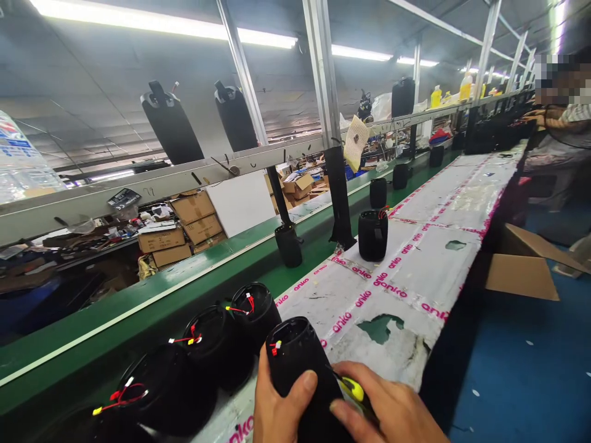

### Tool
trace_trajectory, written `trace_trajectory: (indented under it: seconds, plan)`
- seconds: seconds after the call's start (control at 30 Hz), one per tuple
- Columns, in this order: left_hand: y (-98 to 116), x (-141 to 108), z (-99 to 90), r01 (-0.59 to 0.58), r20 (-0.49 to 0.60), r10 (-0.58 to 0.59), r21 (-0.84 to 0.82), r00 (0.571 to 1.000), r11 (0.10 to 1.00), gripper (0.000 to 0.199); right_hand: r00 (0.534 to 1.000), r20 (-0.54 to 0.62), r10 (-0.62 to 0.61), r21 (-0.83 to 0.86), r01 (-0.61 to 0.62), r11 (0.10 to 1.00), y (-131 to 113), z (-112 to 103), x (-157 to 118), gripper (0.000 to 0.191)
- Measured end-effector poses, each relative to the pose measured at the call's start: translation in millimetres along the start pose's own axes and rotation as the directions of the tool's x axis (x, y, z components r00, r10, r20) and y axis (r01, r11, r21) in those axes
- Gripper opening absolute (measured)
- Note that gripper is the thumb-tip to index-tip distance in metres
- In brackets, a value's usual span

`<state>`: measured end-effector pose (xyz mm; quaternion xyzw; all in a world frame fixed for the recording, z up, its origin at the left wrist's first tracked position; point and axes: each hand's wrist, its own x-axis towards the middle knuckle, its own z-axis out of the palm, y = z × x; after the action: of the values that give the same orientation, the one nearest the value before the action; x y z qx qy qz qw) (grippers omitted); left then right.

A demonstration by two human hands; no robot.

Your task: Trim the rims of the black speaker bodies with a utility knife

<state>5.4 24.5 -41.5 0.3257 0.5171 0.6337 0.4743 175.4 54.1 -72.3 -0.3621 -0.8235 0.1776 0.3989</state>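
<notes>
My left hand (281,400) is wrapped around a black cylindrical speaker housing (295,357), thumb across its front. The housing tilts, its open end facing up, with a small red and white wire connector showing inside the rim. In my right hand (383,400) is a yellow-and-black utility knife (353,389), held against the housing's right side; its blade is hidden. To the left stand several similar housings, among them a near one (166,381), a middle one (217,344) and a farther one (253,307), with red wires and white and yellow connectors at their tops.
A bench covered in white wrap (360,295) with pink print runs ahead, torn in places. Beside it lies a green conveyor belt (240,264) carrying more housings. One housing (373,237) stands on the wrap. An opened cardboard box (521,274) is at right, and a person (563,117) sits farther along.
</notes>
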Motion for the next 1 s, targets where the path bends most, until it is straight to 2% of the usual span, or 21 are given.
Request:
trace_trajectory:
  seconds: [0.07, 0.13, 0.23, 0.33, 0.5, 0.67, 0.87, 1.0]
  plan:
    - [2.6, 0.3, -1.7, -0.031, 0.013, 0.031, 0.032, 0.999, 0.999, 0.092, 0.986, 0.014, -0.166, -0.086, 0.167, 0.982, -2.9, -18.1, 12.1, 0.023]
    - [4.5, 1.0, -2.9, -0.075, 0.013, 0.074, 0.076, 0.997, 0.994, 0.091, 0.962, 0.076, -0.262, -0.195, 0.272, 0.942, -7.4, -34.1, 25.3, 0.023]
    - [6.2, 2.3, -3.9, -0.097, 0.046, 0.091, 0.141, 0.995, 0.985, 0.088, 0.925, 0.219, -0.312, -0.353, 0.373, 0.858, -10.8, -45.9, 41.0, 0.002]
    - [7.1, 3.6, -5.3, -0.121, 0.091, 0.107, 0.165, 0.990, 0.979, 0.085, 0.883, 0.304, -0.357, -0.443, 0.463, 0.768, -8.0, -46.4, 49.9, 0.017]
    - [10.0, 4.5, -8.4, -0.163, 0.126, 0.137, 0.223, 0.983, 0.961, 0.081, 0.837, 0.399, -0.374, -0.465, 0.536, 0.705, -2.0, -48.9, 57.6, 0.026]
    - [12.1, 3.8, -9.0, -0.183, 0.163, 0.143, 0.260, 0.976, 0.948, 0.082, 0.820, 0.435, -0.373, -0.509, 0.565, 0.649, -2.5, -54.9, 60.0, 0.030]
    - [12.6, 4.5, -9.7, -0.193, 0.147, 0.157, 0.271, 0.976, 0.943, 0.079, 0.756, 0.509, -0.413, -0.524, 0.652, 0.548, -8.3, -59.5, 65.3, 0.031]
    - [10.8, 2.6, -5.5, -0.226, 0.072, 0.215, 0.353, 0.974, 0.908, 0.080, 0.747, 0.512, -0.423, -0.531, 0.663, 0.528, -9.2, -60.3, 63.8, 0.028]
